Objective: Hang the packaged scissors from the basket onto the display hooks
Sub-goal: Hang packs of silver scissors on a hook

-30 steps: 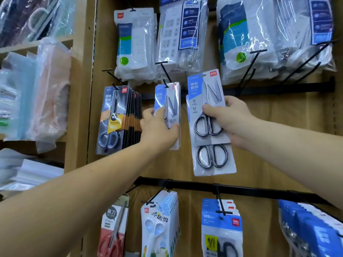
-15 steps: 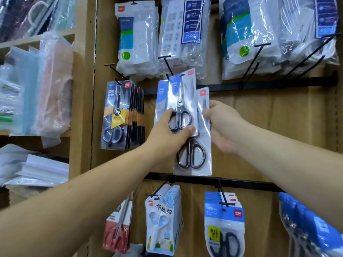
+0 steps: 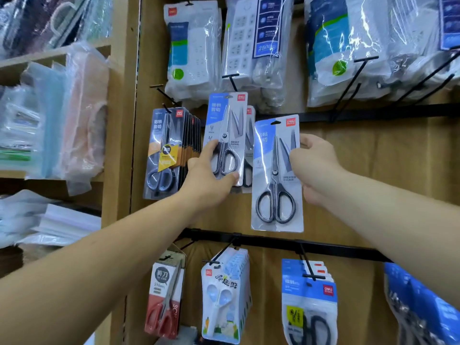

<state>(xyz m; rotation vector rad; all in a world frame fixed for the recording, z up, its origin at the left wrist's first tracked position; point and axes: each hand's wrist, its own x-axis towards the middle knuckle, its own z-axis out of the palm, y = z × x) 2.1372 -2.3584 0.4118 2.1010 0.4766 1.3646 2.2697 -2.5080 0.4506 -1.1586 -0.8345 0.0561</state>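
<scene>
My left hand [image 3: 211, 179] grips a blue-and-white pack of silver scissors [image 3: 225, 135] by its lower part, holding it upright against the board just below a black T-tipped display hook [image 3: 231, 79]. A second similar pack [image 3: 249, 150] shows partly behind it. My right hand [image 3: 316, 168] pinches the right edge of another pack of steel scissors [image 3: 276, 175], held upright to the right of the first and slightly lower, off any hook. The basket is out of view.
A row of black scissor packs [image 3: 164, 150] hangs on the hook to the left. Bagged power strips [image 3: 194, 46] hang above. A black rail [image 3: 273, 241] below carries red scissors [image 3: 164, 302], white children's scissors [image 3: 224, 300] and blue packs [image 3: 308, 302]. Wooden shelving [image 3: 119, 95] stands left.
The packs overlapped under the middle hook half a second ago. My right hand has since drawn one pack off to the right and down, while my left hand keeps the other near the hook.
</scene>
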